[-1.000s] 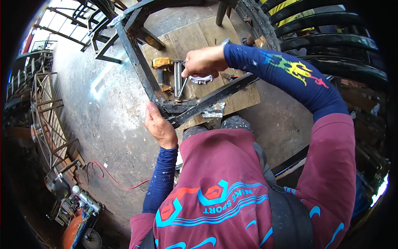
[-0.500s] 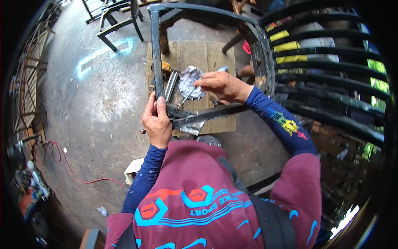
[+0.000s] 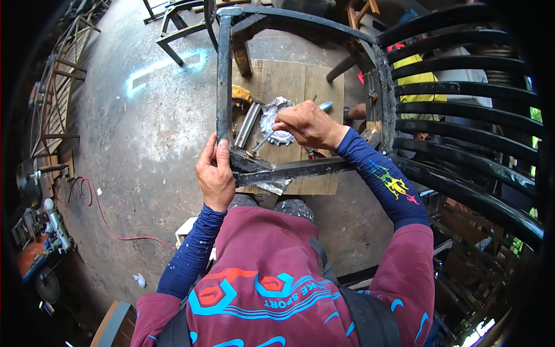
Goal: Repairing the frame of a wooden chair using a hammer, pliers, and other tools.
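Note:
A dark-painted wooden chair frame (image 3: 224, 81) lies over a low wooden table, its slatted back to the right. My left hand (image 3: 215, 176) is closed around the frame's near left corner, thumb on top. My right hand (image 3: 312, 126) is wrapped around a screwdriver (image 3: 264, 141), whose handle is hidden in the fist. The slim metal shaft slants down to the left, its tip at the corner brace (image 3: 250, 162) inside the frame. Beyond the shaft, a crumpled whitish paper (image 3: 270, 113) lies on the table, beside a grey metal bar (image 3: 248, 125).
The low wooden table (image 3: 283, 75) also bears a yellow-orange lump (image 3: 240, 93). Dark back slats (image 3: 462, 88) fill the right side. Another chair frame (image 3: 173, 43) stands at far left. A red hose (image 3: 104, 217) curls on the floor near a machine (image 3: 52, 237).
My right hand has closed more around the screwdriver, and its tip has come to the corner brace. My left hand stays on the frame corner. The whole view has shifted slightly.

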Demonstrator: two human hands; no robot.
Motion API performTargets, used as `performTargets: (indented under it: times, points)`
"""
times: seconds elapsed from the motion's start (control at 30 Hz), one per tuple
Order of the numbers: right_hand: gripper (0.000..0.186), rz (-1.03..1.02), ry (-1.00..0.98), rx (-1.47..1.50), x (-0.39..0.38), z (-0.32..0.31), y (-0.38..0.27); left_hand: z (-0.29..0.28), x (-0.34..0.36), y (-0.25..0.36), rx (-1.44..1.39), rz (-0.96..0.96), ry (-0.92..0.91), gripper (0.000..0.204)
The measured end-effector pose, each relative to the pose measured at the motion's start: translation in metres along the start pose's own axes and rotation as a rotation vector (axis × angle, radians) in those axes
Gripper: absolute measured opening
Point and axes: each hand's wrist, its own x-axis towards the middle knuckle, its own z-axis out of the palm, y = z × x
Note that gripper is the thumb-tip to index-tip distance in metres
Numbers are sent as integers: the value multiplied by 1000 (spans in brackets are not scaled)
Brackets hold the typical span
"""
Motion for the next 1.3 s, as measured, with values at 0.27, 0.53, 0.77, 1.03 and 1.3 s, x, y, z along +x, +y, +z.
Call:
performTargets:
  times: [0.27, 0.53, 0.77, 1.03, 1.3]
  points:
    - [38, 682, -698, 192, 44, 15, 39, 3, -4, -14, 173, 164, 92, 42]
    - [35, 538, -209, -150, 22, 32, 2, 6, -2, 0, 216, -22, 10, 53]
    - [50, 29, 56, 157, 1, -2, -28, -1, 6, 4, 266, -93, 5, 53]
    - [32, -311, 57, -323, 2, -15, 2, 0, 3, 12, 168, -84, -26, 48]
    - [17, -399, -43, -313, -1, 5, 13, 3, 1, 7, 182, -41, -1, 48]
